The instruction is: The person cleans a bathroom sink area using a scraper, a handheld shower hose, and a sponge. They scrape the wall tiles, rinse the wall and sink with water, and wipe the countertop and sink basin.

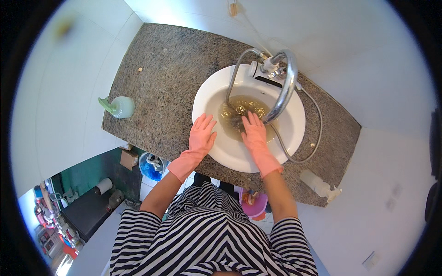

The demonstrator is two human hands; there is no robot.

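Observation:
A white oval sink basin [224,155] set on a speckled stone counter holds murky water [238,103]. My left hand [201,135], in a pink rubber glove, rests at the basin's left rim and holds nothing. My right hand [255,130], gloved the same way, is over the water with its fingertips at or near the surface; the fingers look extended and nothing shows in them. A curved chrome faucet spout [291,82] arches beside it. A flexible hose [232,82] runs down into the water at the left. Something dark in the water is unclear.
A green-topped spray bottle [123,107] stands on the stone counter [165,86] at the left. A whitish spray bottle [316,183] lies at the right edge, near a looping hose [320,120]. Below are a blue bucket [152,167], a pink basin [253,207] and a cardboard box [128,159].

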